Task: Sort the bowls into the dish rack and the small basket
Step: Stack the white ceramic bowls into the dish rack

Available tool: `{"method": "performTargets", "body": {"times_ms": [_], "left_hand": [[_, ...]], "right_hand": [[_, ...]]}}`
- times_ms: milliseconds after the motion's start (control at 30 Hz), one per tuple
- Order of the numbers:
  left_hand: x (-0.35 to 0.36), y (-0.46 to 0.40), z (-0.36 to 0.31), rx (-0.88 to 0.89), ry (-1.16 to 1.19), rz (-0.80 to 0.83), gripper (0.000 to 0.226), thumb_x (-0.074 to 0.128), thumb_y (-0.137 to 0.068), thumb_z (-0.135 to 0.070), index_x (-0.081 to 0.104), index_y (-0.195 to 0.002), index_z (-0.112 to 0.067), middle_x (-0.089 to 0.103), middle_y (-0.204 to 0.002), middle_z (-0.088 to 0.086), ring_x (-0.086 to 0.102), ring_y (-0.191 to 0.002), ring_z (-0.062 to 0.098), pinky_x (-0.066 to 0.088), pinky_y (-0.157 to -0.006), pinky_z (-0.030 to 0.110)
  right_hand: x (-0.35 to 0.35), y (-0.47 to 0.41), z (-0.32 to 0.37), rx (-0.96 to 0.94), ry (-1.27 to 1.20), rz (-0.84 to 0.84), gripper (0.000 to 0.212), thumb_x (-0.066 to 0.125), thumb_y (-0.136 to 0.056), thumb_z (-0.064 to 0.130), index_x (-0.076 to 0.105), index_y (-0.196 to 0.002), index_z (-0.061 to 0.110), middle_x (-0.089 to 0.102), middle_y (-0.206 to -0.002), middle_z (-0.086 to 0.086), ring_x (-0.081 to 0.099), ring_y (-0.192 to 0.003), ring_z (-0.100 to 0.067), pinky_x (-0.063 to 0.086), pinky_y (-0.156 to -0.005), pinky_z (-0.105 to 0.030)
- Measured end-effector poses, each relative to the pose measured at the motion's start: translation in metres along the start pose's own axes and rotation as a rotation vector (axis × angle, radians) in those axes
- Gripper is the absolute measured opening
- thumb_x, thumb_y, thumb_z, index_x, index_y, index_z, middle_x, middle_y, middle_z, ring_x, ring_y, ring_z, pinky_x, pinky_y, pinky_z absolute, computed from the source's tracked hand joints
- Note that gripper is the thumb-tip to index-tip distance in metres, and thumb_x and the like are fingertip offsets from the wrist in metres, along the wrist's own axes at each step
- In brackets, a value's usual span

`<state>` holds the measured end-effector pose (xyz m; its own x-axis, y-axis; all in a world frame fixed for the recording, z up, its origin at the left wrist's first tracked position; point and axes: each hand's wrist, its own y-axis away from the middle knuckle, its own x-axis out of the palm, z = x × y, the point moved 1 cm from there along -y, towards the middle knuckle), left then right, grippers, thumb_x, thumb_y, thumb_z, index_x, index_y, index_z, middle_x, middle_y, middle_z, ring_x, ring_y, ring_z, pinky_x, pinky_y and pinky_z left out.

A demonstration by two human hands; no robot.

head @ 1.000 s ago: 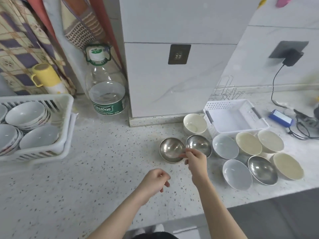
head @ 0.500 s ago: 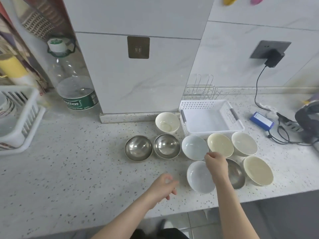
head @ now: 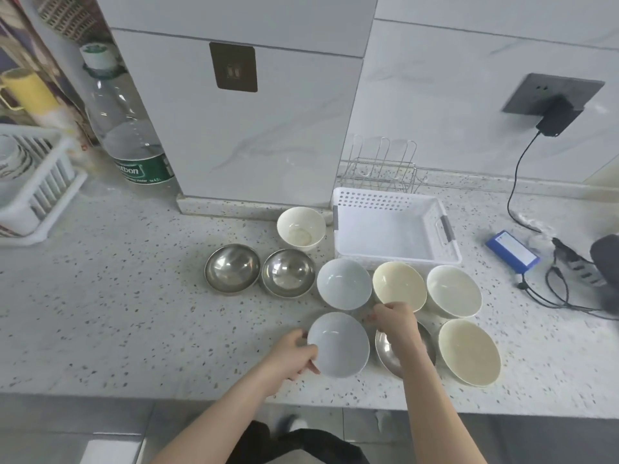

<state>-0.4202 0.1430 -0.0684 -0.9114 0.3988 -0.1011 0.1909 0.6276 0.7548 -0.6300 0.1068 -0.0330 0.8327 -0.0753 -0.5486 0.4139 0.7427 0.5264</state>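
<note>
Left hand grips the left rim of the near pale grey-blue ceramic bowl, fingers curled at its edge; bowl sits on the speckled white stone counter near the front edge. Right hand hovers with fingers curled down over the far rim of a steel bowl just right of that one; cannot tell if it actually pinches the rim or anything else. Second pale grey-blue bowl sits just behind, beside a cream bowl and a white bowl. Wide cream shallow bowl at front right. Two round stainless bowls side by side to the left, small deep white bowl behind them. White perforated plastic basket with grey handles sits behind the bowl row, nothing visible in it, wire rack behind it. White slatted dish rack at far left edge, well apart, holding stacked bowls. Clear water bottle with green label by the wall. Blue box and black cables at right.
</note>
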Motion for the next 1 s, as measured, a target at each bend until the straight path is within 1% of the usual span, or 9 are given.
{"method": "performTargets", "body": {"times_ms": [133,267,333,400,467,533,667,833,1000], "left_hand": [[-0.021,0.007,-0.001,0.012,0.022,-0.025,0.046,0.054,-0.074,-0.015,0.058,-0.119,-0.019,0.077,-0.076,0.011,0.036,-0.038,0.005,0.028,-0.041,0.019],[-0.041,0.016,-0.006,0.043,0.086,-0.062,0.037,0.054,-0.077,-0.013,0.062,-0.113,-0.018,0.077,-0.078,0.014,0.034,-0.043,0.008,0.026,-0.041,0.019],[-0.048,0.020,-0.007,0.059,0.131,-0.087,0.037,0.053,-0.079,-0.010,0.062,-0.114,-0.017,0.076,-0.079,0.016,0.034,-0.047,0.011,0.025,-0.041,0.019],[-0.055,0.024,-0.008,0.076,0.163,-0.109,0.036,0.052,-0.080,-0.009,0.062,-0.114,-0.018,0.076,-0.079,0.017,0.036,-0.050,0.012,0.026,-0.041,0.019],[-0.061,0.027,-0.008,0.088,0.195,-0.126,0.034,0.051,-0.081,-0.008,0.061,-0.112,-0.019,0.076,-0.079,0.019,0.035,-0.046,0.010,0.026,-0.043,0.020],[-0.067,0.030,-0.007,0.095,0.222,-0.136,0.034,0.050,-0.082,-0.007,0.061,-0.112,-0.019,0.076,-0.080,0.019,0.033,-0.044,0.010,0.026,-0.043,0.020],[-0.080,0.035,-0.004,0.119,0.297,-0.132,0.035,0.049,-0.083,-0.006,0.061,-0.113,-0.018,0.076,-0.081,0.020,0.034,-0.044,0.009,0.027,-0.042,0.019],[-0.106,0.041,0.003,0.149,0.359,-0.138,0.033,0.048,-0.083,-0.006,0.061,-0.111,-0.017,0.076,-0.082,0.021,0.032,-0.044,0.008,0.025,-0.041,0.019],[-0.151,0.052,0.016,0.160,0.407,-0.163,0.035,0.047,-0.082,-0.006,0.061,-0.113,-0.015,0.076,-0.083,0.022,0.031,-0.045,0.009,0.026,-0.039,0.019]], "right_hand": [[0.006,-0.008,-0.002,-0.012,-0.032,0.030,0.020,0.045,-0.078,0.004,0.053,-0.061,0.008,0.072,-0.064,-0.007,0.039,-0.058,-0.021,0.031,-0.057,-0.028],[0.018,-0.013,0.001,0.013,-0.108,0.103,0.016,0.045,-0.083,0.008,0.056,-0.071,0.007,0.070,-0.058,-0.008,0.044,-0.042,-0.015,0.026,-0.044,-0.024],[0.026,-0.013,0.004,0.037,-0.123,0.154,0.014,0.042,-0.086,0.010,0.055,-0.082,0.009,0.064,-0.045,-0.001,0.056,-0.055,-0.021,0.026,-0.042,-0.023],[0.034,-0.010,0.006,0.061,-0.150,0.185,0.013,0.040,-0.086,0.012,0.053,-0.088,0.015,0.062,-0.042,0.004,0.056,-0.066,-0.026,0.029,-0.044,-0.025],[0.039,-0.008,0.008,0.107,-0.182,0.182,0.011,0.042,-0.086,0.015,0.053,-0.087,0.015,0.068,-0.049,0.001,0.046,-0.057,-0.022,0.030,-0.047,-0.024],[0.044,-0.006,0.009,0.153,-0.243,0.157,0.012,0.043,-0.089,0.015,0.053,-0.082,0.014,0.069,-0.051,-0.001,0.037,-0.053,-0.016,0.030,-0.047,-0.023],[0.053,0.002,0.011,0.205,-0.411,0.062,0.015,0.040,-0.086,0.004,0.053,-0.080,0.011,0.071,-0.063,-0.009,0.033,-0.051,-0.014,0.030,-0.046,-0.024],[0.068,0.022,0.016,0.242,-0.530,-0.086,0.018,0.042,-0.084,0.005,0.058,-0.091,0.002,0.070,-0.079,-0.019,0.032,-0.045,-0.013,0.028,-0.041,-0.022],[0.094,0.052,0.021,0.267,-0.714,-0.296,0.021,0.044,-0.084,0.010,0.054,-0.101,0.002,0.069,-0.070,-0.014,0.038,-0.049,-0.014,0.031,-0.047,-0.026]]}}
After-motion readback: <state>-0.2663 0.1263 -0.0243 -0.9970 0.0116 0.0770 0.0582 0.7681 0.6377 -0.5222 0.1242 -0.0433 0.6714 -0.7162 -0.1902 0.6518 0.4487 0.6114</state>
